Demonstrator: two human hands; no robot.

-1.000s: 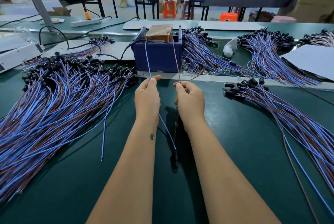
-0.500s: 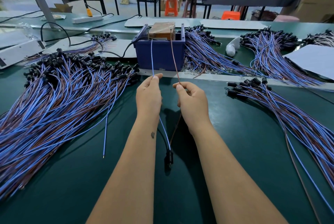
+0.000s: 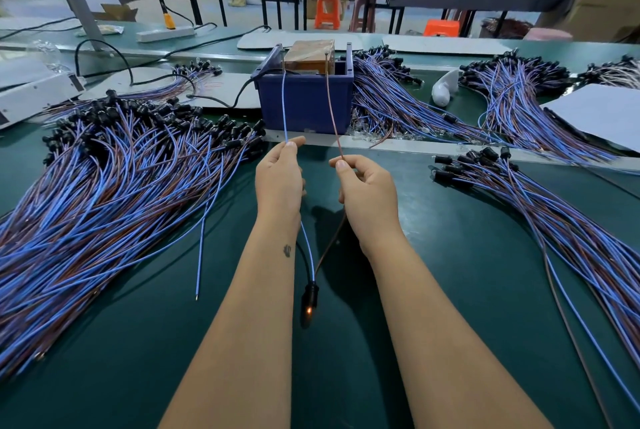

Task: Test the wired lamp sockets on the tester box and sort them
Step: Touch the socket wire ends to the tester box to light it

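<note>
With the blue lead (image 3: 284, 106) pinched in the left hand (image 3: 279, 179) and the brown lead (image 3: 333, 110) in the right hand (image 3: 367, 193), both run up to the tester box (image 3: 304, 96), the socket (image 3: 309, 297) is seen glowing mid-tabletop, so sorting remains, with large piles seemingly untested.

Lamp socket (image 3: 310, 293) hanging below both hands now glows orange at its tip, dark before. Hands sit farther apart: left hand (image 3: 279, 179) pinching blue wire (image 3: 284, 106), right hand (image 3: 367, 191) pinching brown wire (image 3: 333, 113), wire ends now reaching tester box (image 3: 313, 56) contacts above the grips.
</note>
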